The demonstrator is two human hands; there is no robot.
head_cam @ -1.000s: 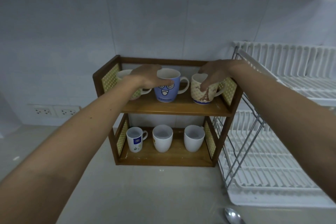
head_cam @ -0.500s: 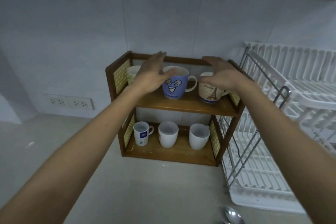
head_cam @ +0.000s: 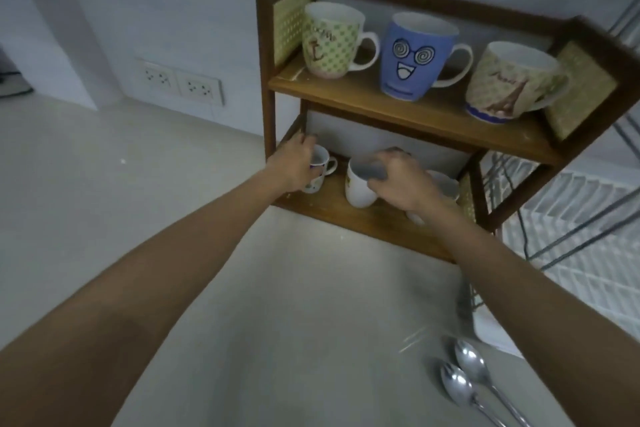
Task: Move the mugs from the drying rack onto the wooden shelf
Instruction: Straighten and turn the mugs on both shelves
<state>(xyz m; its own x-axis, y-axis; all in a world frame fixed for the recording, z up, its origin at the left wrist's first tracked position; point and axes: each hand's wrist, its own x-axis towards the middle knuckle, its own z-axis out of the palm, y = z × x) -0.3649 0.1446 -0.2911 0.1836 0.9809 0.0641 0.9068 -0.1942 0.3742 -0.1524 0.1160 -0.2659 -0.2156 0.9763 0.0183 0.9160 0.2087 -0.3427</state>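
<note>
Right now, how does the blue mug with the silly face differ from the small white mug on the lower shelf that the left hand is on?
The blue mug stands on the top shelf, untouched; the small white mug stands on the bottom shelf with the left hand against it. The blue mug looks bigger. It is blue with a cartoon face; the small one is white with a little print. Both are upright, handles to the right.
</note>
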